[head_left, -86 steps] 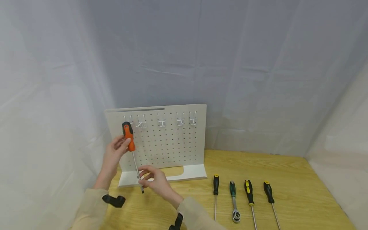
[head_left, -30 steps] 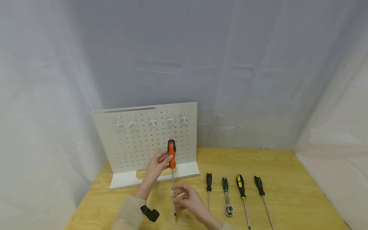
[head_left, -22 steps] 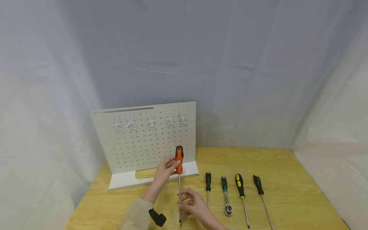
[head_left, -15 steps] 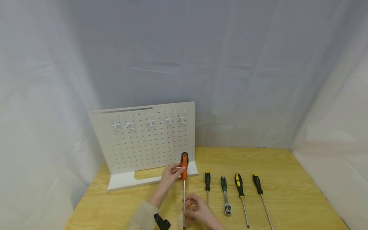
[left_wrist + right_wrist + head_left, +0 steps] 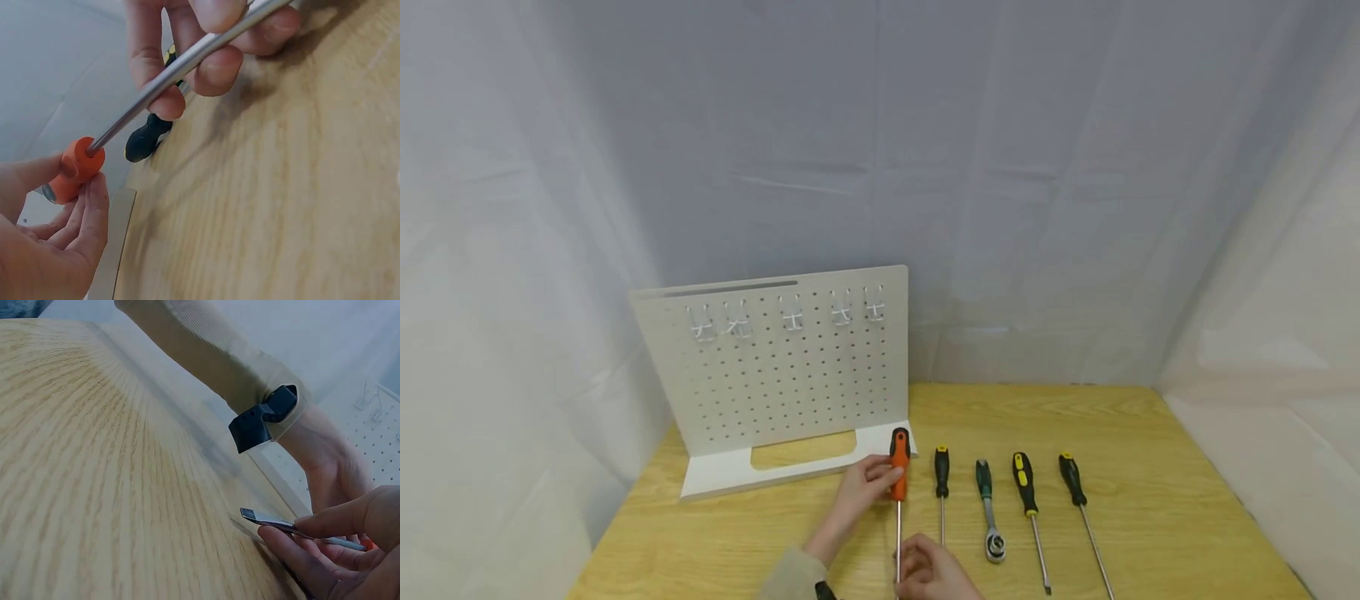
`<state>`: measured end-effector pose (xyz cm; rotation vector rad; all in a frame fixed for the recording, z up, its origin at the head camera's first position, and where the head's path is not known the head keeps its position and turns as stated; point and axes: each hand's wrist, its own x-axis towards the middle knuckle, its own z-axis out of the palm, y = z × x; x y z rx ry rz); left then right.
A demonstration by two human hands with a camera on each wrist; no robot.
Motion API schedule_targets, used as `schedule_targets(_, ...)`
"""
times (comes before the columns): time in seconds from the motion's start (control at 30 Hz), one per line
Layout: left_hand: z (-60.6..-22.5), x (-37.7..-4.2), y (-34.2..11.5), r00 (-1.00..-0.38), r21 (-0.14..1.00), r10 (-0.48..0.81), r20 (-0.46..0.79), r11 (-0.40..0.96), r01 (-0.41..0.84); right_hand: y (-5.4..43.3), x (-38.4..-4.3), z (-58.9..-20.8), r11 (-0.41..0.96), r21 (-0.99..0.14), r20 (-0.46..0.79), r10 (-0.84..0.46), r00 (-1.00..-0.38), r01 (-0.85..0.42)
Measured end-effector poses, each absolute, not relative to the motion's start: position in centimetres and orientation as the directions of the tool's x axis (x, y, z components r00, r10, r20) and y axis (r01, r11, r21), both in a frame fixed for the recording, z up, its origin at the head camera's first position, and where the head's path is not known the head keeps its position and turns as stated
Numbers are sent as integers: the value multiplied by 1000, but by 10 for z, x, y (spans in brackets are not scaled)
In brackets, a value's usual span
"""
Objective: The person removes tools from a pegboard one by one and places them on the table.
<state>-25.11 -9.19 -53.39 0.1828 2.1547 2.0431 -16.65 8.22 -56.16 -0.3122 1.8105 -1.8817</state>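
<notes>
An orange and black screwdriver (image 5: 899,483) is held in both hands just above the table, left of the other tools. My left hand (image 5: 859,493) pinches its handle between thumb and fingers. Lower down, my right hand (image 5: 934,570) pinches the metal shaft. In the left wrist view the shaft (image 5: 181,67) runs from the orange handle (image 5: 81,167) up to the right hand's fingers, with its shadow on the wood. The flat tip (image 5: 249,514) sticks out past the right thumb and finger in the right wrist view, close over the table.
A white pegboard stand (image 5: 790,367) with several clear hooks (image 5: 793,313) stands at the back left. Right of my hands lie a black screwdriver (image 5: 942,473), a green-handled ratchet (image 5: 989,508), a black and yellow screwdriver (image 5: 1026,485) and another black screwdriver (image 5: 1072,480) on the wooden table (image 5: 1150,433).
Both hands have carried the orange screwdriver from in front of the pegboard's left side rightward and down toward the table, beside the row of tools. The head view has shifted slightly.
</notes>
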Motion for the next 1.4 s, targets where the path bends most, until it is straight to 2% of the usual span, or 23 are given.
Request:
schedule_targets(0.23, -535, -243, -90, -973, 995, 220, -71, 89, -52, 86, -160, -565, -5, -979, -172, -524, -834, 205)
schedule_targets(0.5, -540, -239, -91, -967, 984, 228, -110, 164, -73, 86, -157, -564, 32, -964, -239, -542, -806, 264)
schedule_targets(0.9, -532, -236, -93, -975, 961, 185, -123, 268, -71, 83, -155, -560, 102, -968, -249, -528, -812, 230)
schedule_targets(1.1, -530, -237, -94, -981, 924, 147, -123, 377, -59, 78, -154, -555, 189, -958, -280, -474, -835, 214)
schedule_targets(1.27, -528, -237, -95, -981, 914, 141, -136, 400, -69, 73, -155, -551, 320, -927, -317, -385, -867, 197)
schedule_targets(1.4, -528, -236, -95, -980, 918, 152, -127, 392, -58, 71, -157, -548, 401, -902, -319, -368, -873, 160)
